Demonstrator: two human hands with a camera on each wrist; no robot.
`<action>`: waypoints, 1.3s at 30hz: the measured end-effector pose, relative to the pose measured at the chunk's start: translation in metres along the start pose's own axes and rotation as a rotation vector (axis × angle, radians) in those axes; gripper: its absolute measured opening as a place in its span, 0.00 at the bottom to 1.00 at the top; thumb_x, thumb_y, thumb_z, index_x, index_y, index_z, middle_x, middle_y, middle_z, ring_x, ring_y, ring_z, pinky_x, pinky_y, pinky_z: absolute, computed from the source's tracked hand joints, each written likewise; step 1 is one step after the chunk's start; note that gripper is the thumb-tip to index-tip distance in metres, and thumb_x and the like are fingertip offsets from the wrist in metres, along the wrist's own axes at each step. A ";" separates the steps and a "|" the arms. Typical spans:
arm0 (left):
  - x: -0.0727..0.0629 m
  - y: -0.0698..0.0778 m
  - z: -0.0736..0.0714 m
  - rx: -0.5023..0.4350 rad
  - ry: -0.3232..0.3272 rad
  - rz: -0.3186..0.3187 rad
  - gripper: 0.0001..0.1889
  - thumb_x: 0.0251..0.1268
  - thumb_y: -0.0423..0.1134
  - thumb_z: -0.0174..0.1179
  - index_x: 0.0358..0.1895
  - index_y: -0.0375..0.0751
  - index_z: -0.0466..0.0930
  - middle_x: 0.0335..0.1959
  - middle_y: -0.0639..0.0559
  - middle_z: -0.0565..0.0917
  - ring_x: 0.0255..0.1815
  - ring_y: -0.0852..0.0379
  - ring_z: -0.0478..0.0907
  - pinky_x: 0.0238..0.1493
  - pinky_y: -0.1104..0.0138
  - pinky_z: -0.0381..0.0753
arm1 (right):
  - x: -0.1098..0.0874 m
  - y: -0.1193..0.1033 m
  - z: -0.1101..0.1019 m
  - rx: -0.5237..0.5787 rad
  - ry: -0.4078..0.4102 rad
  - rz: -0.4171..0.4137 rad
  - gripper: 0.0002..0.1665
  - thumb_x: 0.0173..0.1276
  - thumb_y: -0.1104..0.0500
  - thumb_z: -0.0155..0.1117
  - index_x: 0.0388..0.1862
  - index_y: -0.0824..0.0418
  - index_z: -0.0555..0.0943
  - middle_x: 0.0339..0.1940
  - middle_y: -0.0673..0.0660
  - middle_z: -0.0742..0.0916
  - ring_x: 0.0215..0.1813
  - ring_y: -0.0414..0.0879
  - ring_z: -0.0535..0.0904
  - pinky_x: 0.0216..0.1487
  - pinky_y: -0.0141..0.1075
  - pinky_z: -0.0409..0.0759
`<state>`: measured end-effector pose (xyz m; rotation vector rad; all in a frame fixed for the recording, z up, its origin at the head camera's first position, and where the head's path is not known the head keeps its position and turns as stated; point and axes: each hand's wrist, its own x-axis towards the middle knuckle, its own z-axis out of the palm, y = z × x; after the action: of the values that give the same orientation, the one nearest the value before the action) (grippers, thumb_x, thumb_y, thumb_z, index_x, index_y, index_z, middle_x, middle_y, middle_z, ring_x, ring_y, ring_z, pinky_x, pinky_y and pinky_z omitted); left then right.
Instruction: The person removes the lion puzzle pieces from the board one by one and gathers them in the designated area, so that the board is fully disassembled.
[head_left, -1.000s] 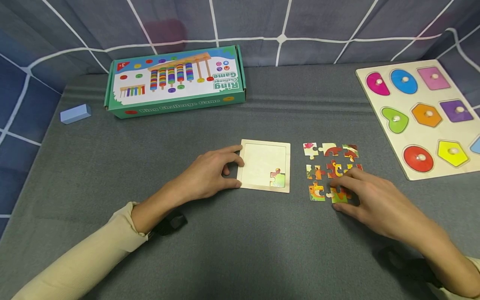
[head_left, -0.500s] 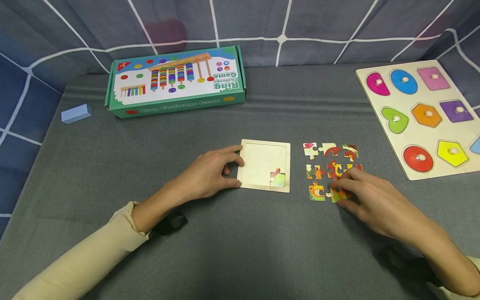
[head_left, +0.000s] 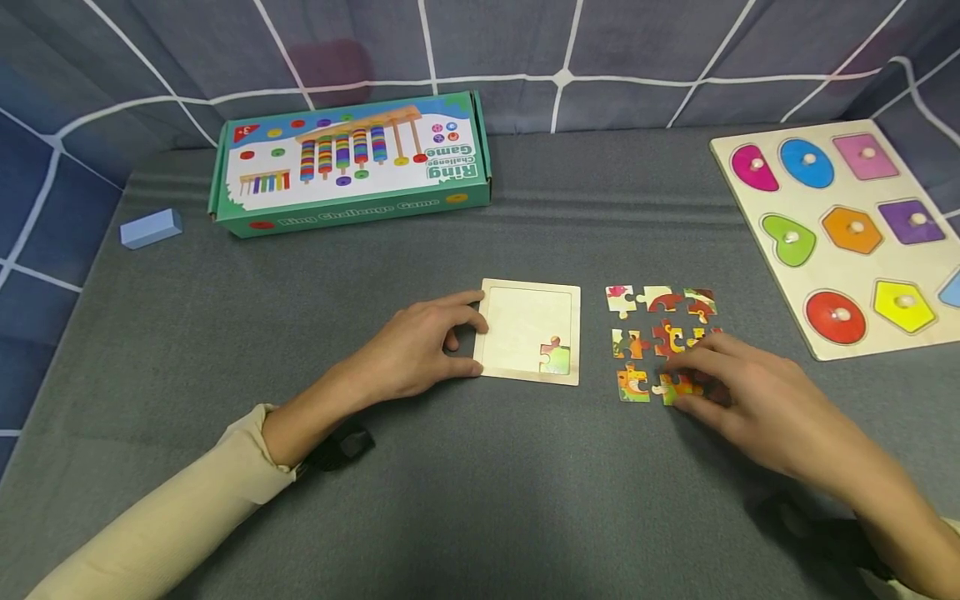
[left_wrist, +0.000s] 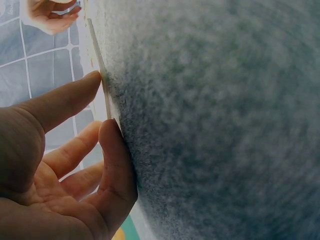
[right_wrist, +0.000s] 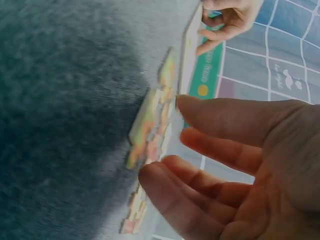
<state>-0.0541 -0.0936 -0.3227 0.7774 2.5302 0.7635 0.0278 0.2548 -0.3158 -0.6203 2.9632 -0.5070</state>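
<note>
My left hand (head_left: 420, 346) holds the left side of a square wooden puzzle tray (head_left: 517, 285), thumb near its lower corner and fingers along the edge. In the left wrist view, the thumb and a bent finger (left_wrist: 115, 155) meet the tray's thin rim. One green-and-red jigsaw piece (head_left: 557, 360) lies in the tray's lower right corner. My right hand (head_left: 757, 404) hovers low over the loose pieces, thumb and fingers apart around a lower-row jigsaw piece (head_left: 677, 389). The right wrist view shows a gap between thumb and fingertips. The hand hides part of the pieces' right side.
Several jigsaw pieces (head_left: 660, 300) lie in rows right of the tray. A wooden shape board (head_left: 813, 204) with knobbed pieces lies at the right. Behind stand a green Ring Challenge Game box (head_left: 352, 167) and, further left, a light blue block (head_left: 151, 228). A tiled-pattern cloth hangs behind.
My right thumb and fingertips have drawn slightly right, uncovering more of the lower-row jigsaw piece. The left hand and tray stay in place.
</note>
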 end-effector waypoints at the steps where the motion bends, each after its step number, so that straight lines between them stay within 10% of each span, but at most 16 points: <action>1: 0.000 0.000 0.000 0.000 0.000 0.000 0.20 0.54 0.38 0.75 0.51 0.41 0.83 0.72 0.43 0.68 0.35 0.59 0.75 0.39 0.61 0.73 | 0.000 -0.001 -0.001 0.008 0.016 0.004 0.28 0.44 0.61 0.85 0.47 0.56 0.86 0.39 0.48 0.82 0.31 0.39 0.76 0.30 0.40 0.76; 13: -0.001 -0.001 -0.001 0.002 -0.005 -0.006 0.20 0.54 0.38 0.75 0.51 0.41 0.83 0.71 0.43 0.68 0.35 0.60 0.75 0.39 0.61 0.73 | 0.025 -0.025 0.006 0.066 0.082 -0.147 0.24 0.51 0.56 0.81 0.48 0.55 0.85 0.42 0.46 0.81 0.33 0.37 0.75 0.33 0.40 0.75; 39: 0.000 -0.001 -0.002 -0.003 -0.019 -0.007 0.21 0.56 0.39 0.74 0.53 0.42 0.82 0.72 0.43 0.67 0.36 0.60 0.75 0.40 0.60 0.73 | 0.084 -0.065 0.025 0.173 -0.140 -0.162 0.23 0.57 0.58 0.78 0.52 0.59 0.83 0.43 0.51 0.82 0.38 0.44 0.74 0.38 0.42 0.73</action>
<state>-0.0549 -0.0948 -0.3216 0.7707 2.5128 0.7543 -0.0215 0.1575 -0.3177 -0.8434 2.7162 -0.6929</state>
